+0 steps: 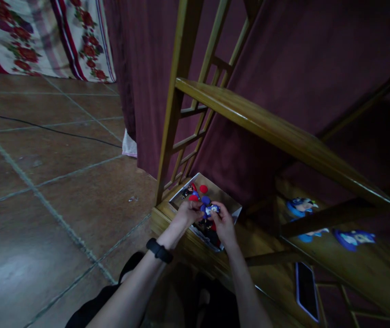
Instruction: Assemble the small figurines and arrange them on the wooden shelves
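- Left hand, at lower centre, is grasping the blue figurine.
- It is showing over the open box; handling seems under way, next likely calling for a steady pinch.
- Right hand is pinching its right side.

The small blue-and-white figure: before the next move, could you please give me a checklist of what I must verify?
1. Blue-and-white figure held: ok, between left hand and right hand.
2. Box open at top: ok.
3. Box free of other things: not ok, red pieces lie inside.
4. Phone away from the hands: ok, lower right of the view.
5. Figure undamaged: cannot tell, partly covered.
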`<state>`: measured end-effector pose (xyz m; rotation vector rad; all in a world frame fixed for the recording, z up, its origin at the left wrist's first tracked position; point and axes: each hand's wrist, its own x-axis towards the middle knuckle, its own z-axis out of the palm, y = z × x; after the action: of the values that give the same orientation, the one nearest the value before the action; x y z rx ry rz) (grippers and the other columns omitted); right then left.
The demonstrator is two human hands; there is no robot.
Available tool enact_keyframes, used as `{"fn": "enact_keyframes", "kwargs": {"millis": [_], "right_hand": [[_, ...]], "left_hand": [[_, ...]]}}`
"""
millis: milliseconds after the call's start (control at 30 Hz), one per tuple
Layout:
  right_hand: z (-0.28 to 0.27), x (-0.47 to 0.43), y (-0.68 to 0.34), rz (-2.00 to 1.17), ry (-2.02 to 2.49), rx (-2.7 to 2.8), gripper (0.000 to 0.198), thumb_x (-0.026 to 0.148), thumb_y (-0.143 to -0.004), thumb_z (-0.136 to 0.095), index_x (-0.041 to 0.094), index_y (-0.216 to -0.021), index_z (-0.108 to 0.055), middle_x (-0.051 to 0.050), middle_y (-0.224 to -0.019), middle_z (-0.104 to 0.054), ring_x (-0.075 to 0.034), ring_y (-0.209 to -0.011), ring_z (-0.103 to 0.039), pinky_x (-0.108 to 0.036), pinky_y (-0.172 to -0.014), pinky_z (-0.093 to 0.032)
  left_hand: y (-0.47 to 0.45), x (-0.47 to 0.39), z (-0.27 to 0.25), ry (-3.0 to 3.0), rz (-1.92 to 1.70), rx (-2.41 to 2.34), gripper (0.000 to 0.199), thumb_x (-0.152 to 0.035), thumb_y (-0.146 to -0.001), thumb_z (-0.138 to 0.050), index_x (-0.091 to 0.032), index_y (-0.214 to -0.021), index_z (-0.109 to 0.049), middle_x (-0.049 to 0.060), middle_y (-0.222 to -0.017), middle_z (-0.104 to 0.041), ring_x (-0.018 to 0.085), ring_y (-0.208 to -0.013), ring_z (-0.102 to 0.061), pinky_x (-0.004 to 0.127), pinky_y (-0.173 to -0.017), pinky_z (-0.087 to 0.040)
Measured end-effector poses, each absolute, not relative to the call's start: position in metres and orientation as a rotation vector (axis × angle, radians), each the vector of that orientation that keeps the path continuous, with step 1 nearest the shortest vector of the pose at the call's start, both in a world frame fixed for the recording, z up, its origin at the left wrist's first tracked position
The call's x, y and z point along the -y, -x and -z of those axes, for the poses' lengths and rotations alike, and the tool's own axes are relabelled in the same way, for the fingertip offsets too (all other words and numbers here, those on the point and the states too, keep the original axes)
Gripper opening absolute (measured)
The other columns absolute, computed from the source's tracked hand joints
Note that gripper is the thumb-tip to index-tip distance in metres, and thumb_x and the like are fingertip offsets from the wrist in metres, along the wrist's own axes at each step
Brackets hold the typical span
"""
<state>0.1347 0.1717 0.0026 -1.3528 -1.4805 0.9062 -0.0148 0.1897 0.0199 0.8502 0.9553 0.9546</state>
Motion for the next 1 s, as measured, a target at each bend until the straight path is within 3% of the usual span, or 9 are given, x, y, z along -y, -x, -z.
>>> {"fn": "enact_keyframes", "kwargs": {"millis": [200, 533, 1000], "right_hand": [[-0.002, -0.170, -0.135, -0.848, 1.385, 1.543, 0.032, 0.028, -0.078, -0.048, 0.026, -0.109, -0.054, -0.003, -0.093, -0.063, -0.016, -0.067, -0.061, -0.029, -0.066, -0.050], [-0.002, -0.171, -0.136, -0.889, 1.398, 1.491, 0.032, 0.032, -0.077, -0.050, 0.025, -0.108, -0.054, -0.002, -0.086, -0.064, -0.016, -0.064, -0.061, -0.028, -0.060, -0.049], [-0.007, -0.175, -0.150, -0.736, 1.375, 1.731, 0.028, 0.026, -0.076, -0.050, 0.027, -0.103, -0.058, 0.000, -0.091, -0.066, -0.017, -0.081, -0.060, -0.029, -0.072, -0.049]], "left_hand": [[0.014, -0.188, -0.019, -0.813, -0.999, -0.970, 0.016, 0.001, -0.054, -0.063, -0.011, -0.065, -0.067, 0.002, -0.052, -0.060, 0.012, -0.046, -0.052, 0.024, -0.050, -0.043], [0.010, -0.189, -0.019, -0.687, -1.042, -1.010, 0.021, 0.006, -0.055, -0.060, -0.012, -0.065, -0.063, 0.000, -0.052, -0.059, 0.013, -0.046, -0.053, 0.028, -0.052, -0.044], [0.009, -0.189, -0.015, -0.585, -0.983, -1.033, 0.021, 0.006, -0.059, -0.060, -0.013, -0.069, -0.061, -0.002, -0.049, -0.060, 0.014, -0.049, -0.059, 0.030, -0.060, -0.049]]}}
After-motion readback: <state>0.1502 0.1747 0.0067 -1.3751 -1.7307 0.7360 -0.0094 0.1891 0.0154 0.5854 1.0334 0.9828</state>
